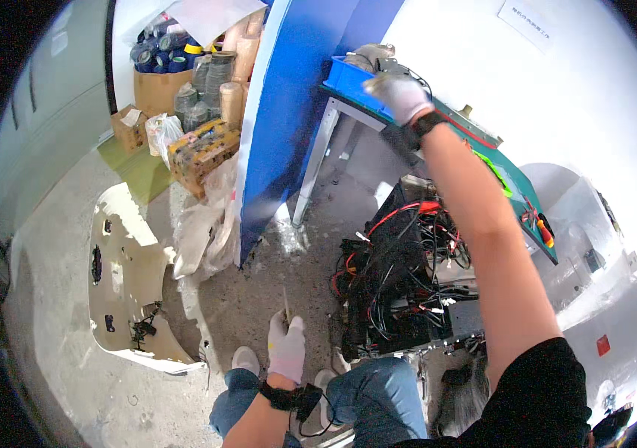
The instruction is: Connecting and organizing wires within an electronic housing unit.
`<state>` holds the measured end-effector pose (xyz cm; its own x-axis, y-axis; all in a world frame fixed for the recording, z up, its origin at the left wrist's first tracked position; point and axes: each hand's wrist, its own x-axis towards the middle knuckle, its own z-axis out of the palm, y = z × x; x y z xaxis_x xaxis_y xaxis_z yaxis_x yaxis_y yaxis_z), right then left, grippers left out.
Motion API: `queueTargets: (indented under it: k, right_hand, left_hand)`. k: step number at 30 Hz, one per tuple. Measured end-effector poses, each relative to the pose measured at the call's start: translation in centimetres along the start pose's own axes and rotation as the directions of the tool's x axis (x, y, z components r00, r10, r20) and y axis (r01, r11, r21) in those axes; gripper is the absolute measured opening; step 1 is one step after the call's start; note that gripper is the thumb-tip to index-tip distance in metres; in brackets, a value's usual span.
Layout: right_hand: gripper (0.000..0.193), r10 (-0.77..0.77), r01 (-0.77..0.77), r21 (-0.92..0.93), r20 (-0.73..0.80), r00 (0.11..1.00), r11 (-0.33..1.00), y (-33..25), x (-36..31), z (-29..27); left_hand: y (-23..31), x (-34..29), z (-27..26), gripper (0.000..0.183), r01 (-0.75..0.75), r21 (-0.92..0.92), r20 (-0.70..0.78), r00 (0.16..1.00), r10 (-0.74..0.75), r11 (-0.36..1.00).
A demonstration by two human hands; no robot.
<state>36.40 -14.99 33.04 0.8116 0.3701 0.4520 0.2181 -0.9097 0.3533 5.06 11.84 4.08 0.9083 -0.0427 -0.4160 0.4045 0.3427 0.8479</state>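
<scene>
My left hand [287,351], in a white glove, is low in front of my knees. Its fingers are closed round a thin, pale rod [286,301] that points away from me; what kind it is I cannot make out. Stretched far out is my right hand [402,97], also gloved, at the blue bin [347,77] on the green-topped table. Its fingers are blurred, so their grip is unclear. Grey and dark parts [369,57] lie in the bin beside it. Below my right forearm sits a black machine chassis [401,299] full of loose black and red wires.
A cream curved panel [128,276] stands on the floor at left. The blue partition [266,127] separates it from the table [524,179], which bears pliers and a screwdriver [545,231]. Cartons and rolls [218,78] are stacked behind. A large white shell [595,313] stands at right.
</scene>
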Motion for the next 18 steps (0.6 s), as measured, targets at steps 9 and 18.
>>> queueTargets:
  k: [9,18]
  right_hand:
    - [0.026,0.727,-0.714,0.154,-0.239,0.644,0.683,15.2,5.2,6.5]
    - [0.029,0.632,-0.637,0.021,-0.146,0.761,0.771,13.2,6.3,11.2]
  left_hand:
    - [-3.3,6.5,3.6,0.037,-0.018,0.022,-0.082,0.996,0.02,1.0]
    - [-2.9,6.5,5.3,0.037,-0.064,0.186,-0.103,0.991,0.084,0.98]
